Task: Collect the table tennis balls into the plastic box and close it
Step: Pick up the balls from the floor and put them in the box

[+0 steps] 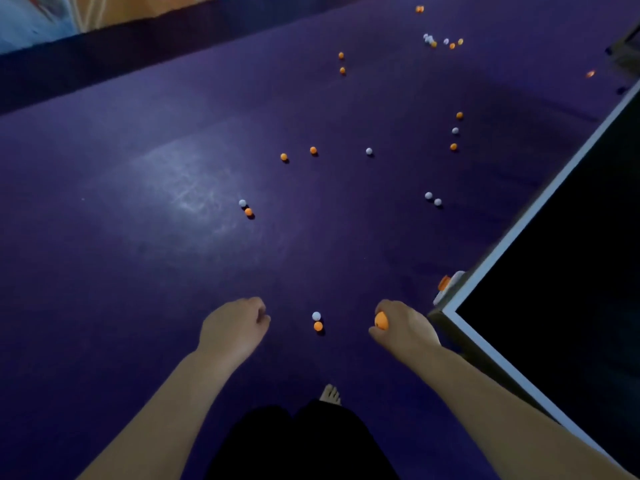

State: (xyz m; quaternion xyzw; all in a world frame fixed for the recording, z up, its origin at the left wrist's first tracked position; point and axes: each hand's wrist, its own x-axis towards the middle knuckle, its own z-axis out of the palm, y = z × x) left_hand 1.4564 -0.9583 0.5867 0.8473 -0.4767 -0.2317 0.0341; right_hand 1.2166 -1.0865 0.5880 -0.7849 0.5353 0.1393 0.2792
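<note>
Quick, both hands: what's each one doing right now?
Left hand: fingers curled, contents hidden, cannot tell.
Right hand: holding an orange table tennis ball.

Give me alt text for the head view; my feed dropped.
The right hand grips an orange ball; the left hand is curled, its contents hidden. A white ball and a second orange ball lie together on the purple floor between the hands; many more lie scattered ahead, left of a dark table.
</note>
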